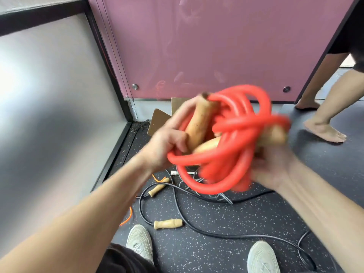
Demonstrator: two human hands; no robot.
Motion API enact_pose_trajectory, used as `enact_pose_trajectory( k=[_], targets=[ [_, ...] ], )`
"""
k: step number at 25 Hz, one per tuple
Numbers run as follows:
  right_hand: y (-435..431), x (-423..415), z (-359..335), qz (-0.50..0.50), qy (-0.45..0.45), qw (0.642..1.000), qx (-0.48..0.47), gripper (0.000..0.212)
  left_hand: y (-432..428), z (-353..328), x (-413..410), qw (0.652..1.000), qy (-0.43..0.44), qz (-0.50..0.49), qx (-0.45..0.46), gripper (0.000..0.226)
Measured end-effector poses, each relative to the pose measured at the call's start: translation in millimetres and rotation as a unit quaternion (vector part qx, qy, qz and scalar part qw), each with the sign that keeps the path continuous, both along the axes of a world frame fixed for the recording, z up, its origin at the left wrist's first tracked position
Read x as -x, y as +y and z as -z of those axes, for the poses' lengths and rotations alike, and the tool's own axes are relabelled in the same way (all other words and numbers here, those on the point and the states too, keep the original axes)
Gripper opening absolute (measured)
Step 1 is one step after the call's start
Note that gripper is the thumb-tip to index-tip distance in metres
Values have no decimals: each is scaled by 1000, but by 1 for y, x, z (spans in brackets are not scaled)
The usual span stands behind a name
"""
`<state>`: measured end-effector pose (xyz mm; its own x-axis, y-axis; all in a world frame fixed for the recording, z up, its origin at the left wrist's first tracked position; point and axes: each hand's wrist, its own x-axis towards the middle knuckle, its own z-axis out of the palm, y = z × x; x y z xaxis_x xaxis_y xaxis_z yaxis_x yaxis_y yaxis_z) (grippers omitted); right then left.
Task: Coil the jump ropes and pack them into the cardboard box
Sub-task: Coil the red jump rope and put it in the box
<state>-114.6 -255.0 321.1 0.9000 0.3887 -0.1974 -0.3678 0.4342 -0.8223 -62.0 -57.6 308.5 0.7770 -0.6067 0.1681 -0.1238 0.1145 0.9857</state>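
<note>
Both hands are up on the red jump rope point(232, 138), a thick bundle of loops held in the air over the floor point(216, 253). The left hand point(167, 142) is clenched around a wooden handle point(201, 121), with a few loops caught under its fingers. The right hand point(269, 166) is under the bundle's right side, palm against it; its fingers are lost in blur behind the loops, so I cannot tell its grip. The cardboard box point(159, 119) sits at the floor's far edge, partly hidden behind the bundle. A black jump rope point(197, 227) sprawls near the feet.
</note>
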Motion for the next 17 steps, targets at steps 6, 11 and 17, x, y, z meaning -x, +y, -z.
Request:
enact_pose_trajectory(
  k=[6, 11, 17],
  targets=[
    [2, 2, -23, 72, -65, 994, -43, 47, -25, -5, 26, 989, 58, -95, 100, 65],
    [-3, 0, -19, 106, -53, 990, -73, 78, -22, -9, 8, 975, -52, -217, 1, 86],
    [-11, -8, -13, 133, -52, 990, -11, 75, -14, 3, 6, 954, -178, -204, -127, 91]
  ],
)
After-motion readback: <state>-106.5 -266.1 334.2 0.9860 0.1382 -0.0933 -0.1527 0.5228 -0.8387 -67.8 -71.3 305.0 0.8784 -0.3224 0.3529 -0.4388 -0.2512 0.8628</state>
